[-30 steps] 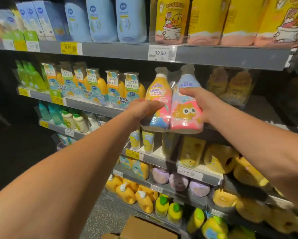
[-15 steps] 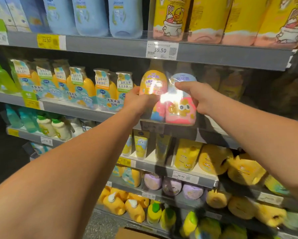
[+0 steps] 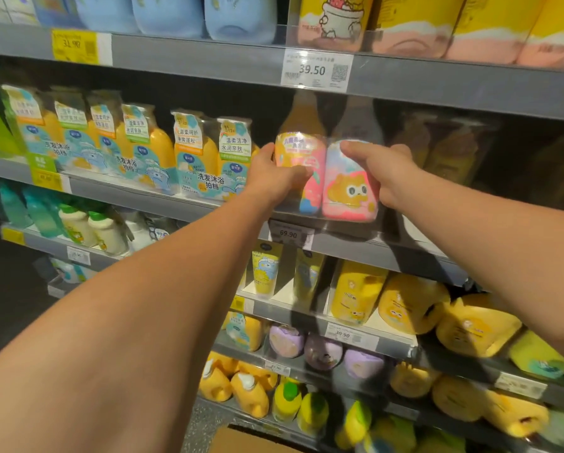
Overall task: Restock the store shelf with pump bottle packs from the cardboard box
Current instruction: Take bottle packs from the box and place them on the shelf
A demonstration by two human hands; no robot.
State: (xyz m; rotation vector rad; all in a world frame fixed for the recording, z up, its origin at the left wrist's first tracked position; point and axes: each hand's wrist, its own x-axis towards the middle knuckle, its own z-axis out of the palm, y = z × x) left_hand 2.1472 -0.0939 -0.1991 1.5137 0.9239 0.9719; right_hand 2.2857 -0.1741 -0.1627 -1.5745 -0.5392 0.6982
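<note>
A clear-wrapped pump bottle pack (image 3: pixel 334 188), one orange bottle and one pale blue and pink bottle, stands on the grey shelf (image 3: pixel 355 246) under the 39.50 tag. My left hand (image 3: pixel 274 178) grips its left side, thumb across the orange bottle's front. My right hand (image 3: pixel 383 171) grips the right bottle from its upper right, fingers curled over its front. The pack's base sits at the shelf's front edge; its pump tops reach into the dark under the shelf above. A corner of the cardboard box (image 3: pixel 241 441) shows at the bottom edge.
Similar yellow and blue twin packs (image 3: pixel 208 158) stand just left of the held pack. Dim wrapped packs (image 3: pixel 444 152) sit deeper on the right. The upper shelf edge (image 3: pixel 437 83) hangs close above. Lower shelves hold yellow and purple bottles.
Both hands have carried the pack up and in under the upper shelf, onto the shelf at its front edge. The view has moved closer.
</note>
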